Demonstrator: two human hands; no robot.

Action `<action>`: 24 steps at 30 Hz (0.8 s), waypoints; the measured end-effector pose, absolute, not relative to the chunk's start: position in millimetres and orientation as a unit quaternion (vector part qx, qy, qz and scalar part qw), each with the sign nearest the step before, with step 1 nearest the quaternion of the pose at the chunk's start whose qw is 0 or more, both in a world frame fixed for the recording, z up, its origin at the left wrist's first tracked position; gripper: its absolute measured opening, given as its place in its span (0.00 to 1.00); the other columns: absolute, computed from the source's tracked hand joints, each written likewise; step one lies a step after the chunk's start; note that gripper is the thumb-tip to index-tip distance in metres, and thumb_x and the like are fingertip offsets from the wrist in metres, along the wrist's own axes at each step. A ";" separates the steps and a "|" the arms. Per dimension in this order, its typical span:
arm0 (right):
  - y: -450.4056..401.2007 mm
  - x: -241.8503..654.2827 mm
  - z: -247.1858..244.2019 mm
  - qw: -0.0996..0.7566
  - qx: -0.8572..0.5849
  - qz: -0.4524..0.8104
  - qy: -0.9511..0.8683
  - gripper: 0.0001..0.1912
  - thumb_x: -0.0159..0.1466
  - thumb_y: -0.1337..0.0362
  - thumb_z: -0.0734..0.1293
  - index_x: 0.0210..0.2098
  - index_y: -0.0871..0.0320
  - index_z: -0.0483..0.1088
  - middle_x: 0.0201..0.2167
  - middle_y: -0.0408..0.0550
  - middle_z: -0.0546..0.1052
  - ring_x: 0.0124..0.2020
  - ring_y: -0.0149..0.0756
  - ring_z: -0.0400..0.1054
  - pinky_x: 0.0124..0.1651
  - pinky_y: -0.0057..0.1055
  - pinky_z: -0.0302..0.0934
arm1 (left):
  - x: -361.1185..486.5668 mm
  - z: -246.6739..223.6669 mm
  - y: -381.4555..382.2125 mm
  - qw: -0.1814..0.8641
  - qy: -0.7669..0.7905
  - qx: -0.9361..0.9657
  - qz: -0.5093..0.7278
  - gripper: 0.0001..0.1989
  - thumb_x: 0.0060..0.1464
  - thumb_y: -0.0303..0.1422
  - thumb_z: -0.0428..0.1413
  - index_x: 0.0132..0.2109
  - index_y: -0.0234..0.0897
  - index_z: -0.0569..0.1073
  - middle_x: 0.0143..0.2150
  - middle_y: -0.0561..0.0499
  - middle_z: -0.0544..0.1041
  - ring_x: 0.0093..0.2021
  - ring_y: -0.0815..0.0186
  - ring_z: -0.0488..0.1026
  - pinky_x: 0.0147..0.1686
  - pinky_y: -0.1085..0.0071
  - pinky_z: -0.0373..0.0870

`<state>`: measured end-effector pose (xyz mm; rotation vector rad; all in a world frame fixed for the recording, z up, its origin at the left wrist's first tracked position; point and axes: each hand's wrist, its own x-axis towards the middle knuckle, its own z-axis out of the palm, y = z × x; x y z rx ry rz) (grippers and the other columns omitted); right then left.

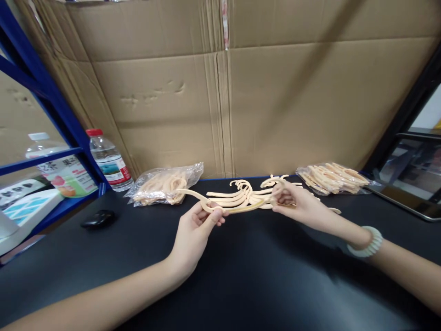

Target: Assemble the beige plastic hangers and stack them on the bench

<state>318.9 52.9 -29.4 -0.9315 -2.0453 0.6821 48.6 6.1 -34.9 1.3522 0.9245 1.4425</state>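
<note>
Between my hands is a pale peach plastic hanger (pixel 244 209), held above the black table (pixel 220 276). My left hand (pixel 198 227) pinches it near its left part, thumb on top. My right hand (pixel 298 204), slightly blurred and with a pale coiled band at the wrist, has its fingers closed at the hanger's right end. Behind them, more peach hangers (pixel 230 201) lie spread on the table, hooks toward the back, partly hidden by my right hand.
Clear bags of hangers lie at the back left (pixel 161 186) and back right (pixel 332 177). A black mouse (pixel 98 219), a red-capped bottle (pixel 109 161) and a blue rack (pixel 58 99) are on the left. A dark tablet-like panel (pixel 409 200) is on the right; cardboard (pixel 165 110) stands behind.
</note>
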 end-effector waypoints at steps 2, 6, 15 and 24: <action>54.7 325.2 -25.4 0.378 -0.351 0.315 -0.796 0.07 0.63 0.61 0.65 0.38 0.57 0.65 0.36 0.47 0.71 0.33 0.35 0.69 0.41 0.37 0.67 | 46.4 -36.3 11.4 0.460 0.378 0.543 0.592 0.12 0.53 0.37 0.63 0.36 0.33 0.73 0.31 0.50 0.75 0.32 0.69 0.70 0.34 0.75 0.68; 52.5 332.6 -17.1 0.348 -0.368 0.318 -0.802 0.13 0.67 0.55 0.62 0.44 0.58 0.69 0.37 0.49 0.72 0.29 0.33 0.67 0.36 0.34 0.66 | 44.9 -40.8 17.9 0.490 0.365 0.514 0.602 0.12 0.52 0.39 0.64 0.36 0.36 0.72 0.36 0.53 0.72 0.36 0.70 0.67 0.38 0.75 0.68; 38.8 322.8 -13.1 0.372 -0.355 0.277 -0.812 0.17 0.69 0.53 0.61 0.35 0.59 0.72 0.36 0.51 0.74 0.30 0.33 0.67 0.31 0.30 0.63 | 47.1 -37.7 18.8 0.618 0.303 0.473 0.550 0.11 0.55 0.35 0.62 0.35 0.37 0.67 0.45 0.49 0.70 0.40 0.67 0.67 0.40 0.69 0.69; 33.0 319.2 -6.0 0.403 -0.320 0.269 -0.814 0.13 0.68 0.58 0.62 0.34 0.59 0.72 0.33 0.49 0.74 0.30 0.33 0.69 0.32 0.29 0.65 | 46.7 -40.7 17.7 0.646 0.270 0.494 0.516 0.07 0.60 0.32 0.57 0.35 0.37 0.66 0.42 0.50 0.71 0.36 0.67 0.69 0.36 0.70 0.69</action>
